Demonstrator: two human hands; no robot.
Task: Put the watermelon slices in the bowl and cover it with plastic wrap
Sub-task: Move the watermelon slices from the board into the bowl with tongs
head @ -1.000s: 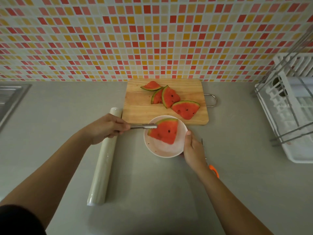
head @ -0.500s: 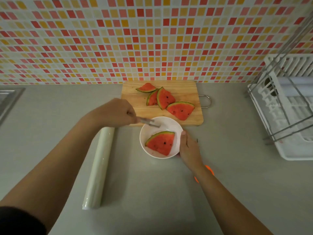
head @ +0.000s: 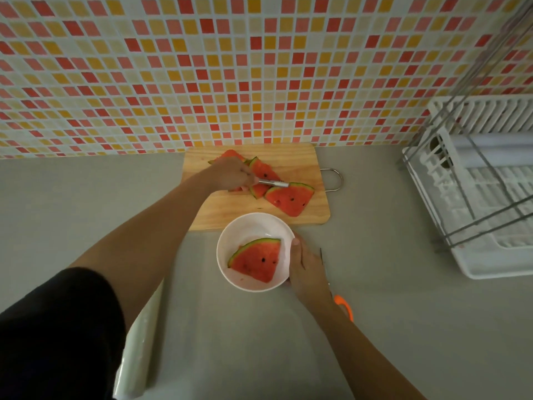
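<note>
While the tongs are over the board: the left hand (head: pixel 232 173) is closed round metal tongs (head: pixel 274 183), whose tips lie at the rind of the nearest slice (head: pixel 290 199); whether they have gripped it cannot be told.
Right hand (head: pixel 307 269): holds the bowl (head: pixel 230 280) by its right side, thumb on the rim.
Slices: one slice (head: pixel 256 259) lies flat in the bowl; the other slices (head: pixel 262 170) overlap on the cutting board (head: pixel 302 163), partly hidden by the left hand.
Plastic wrap (head: pixel 135 356): a roll on the bench (head: pixel 403 327), left of the bowl, beneath the left forearm.
Risk, slip: wet flesh held only at the rind edge could swing loose and fall on the bench short of the bowl.
Risk, drag: a lifted slice may pull along the one that overlaps it.
Risk, roll: the left forearm could nudge the plastic wrap as it returns.
</note>
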